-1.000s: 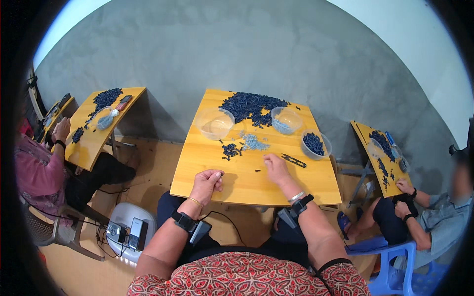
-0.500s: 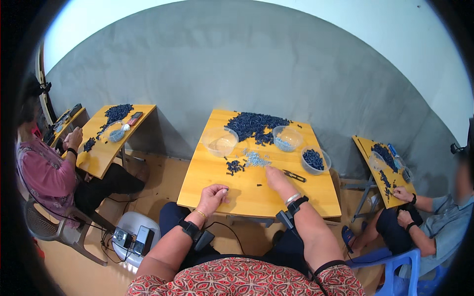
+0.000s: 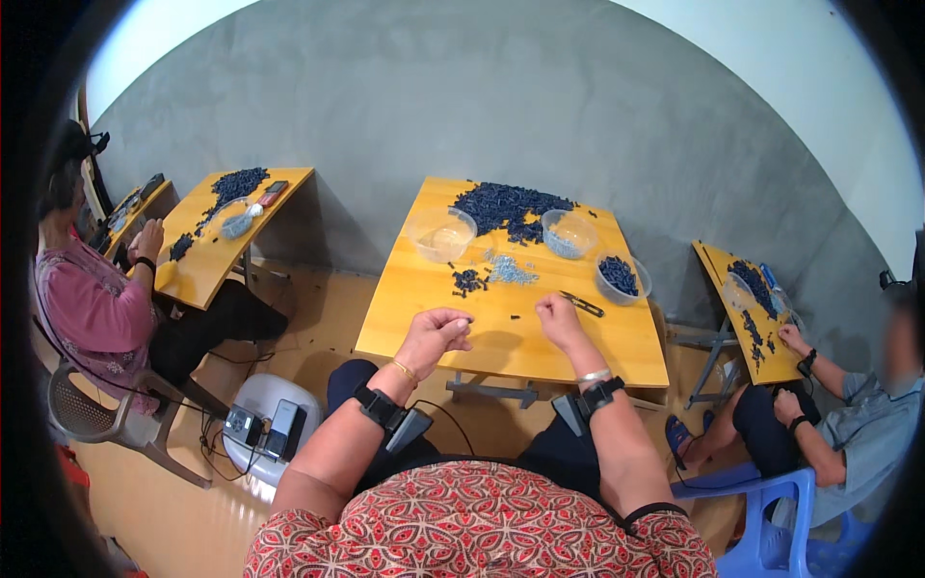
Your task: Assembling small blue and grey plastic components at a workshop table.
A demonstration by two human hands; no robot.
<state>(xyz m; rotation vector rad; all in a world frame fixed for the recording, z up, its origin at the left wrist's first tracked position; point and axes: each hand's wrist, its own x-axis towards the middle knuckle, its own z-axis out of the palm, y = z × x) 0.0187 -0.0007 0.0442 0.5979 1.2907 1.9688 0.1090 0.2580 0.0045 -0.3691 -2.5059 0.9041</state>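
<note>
Taking the table's [image 3: 405,323] centre as the dial, with twelve toward the wall, the left hand [image 3: 438,335] was at eight, thumb and forefinger pinching what looked like a small dark piece [image 3: 469,320] at their tips. The right hand [image 3: 562,323] was between four and five, fingers curled; whether they gripped anything could not be told. A loose dark piece [image 3: 515,317] lay at six, between the hands, and the black snips [image 3: 582,304] at four, just beyond the right hand. Pale bits [image 3: 509,269] lay mid-dial, with a dark cluster [image 3: 469,281] at nine and the dark heap [image 3: 501,207] at twelve. For such tiny work, a light fingertip pinch seemed best, with wrists low over the wood, and pale and dark piles kept apart.
</note>
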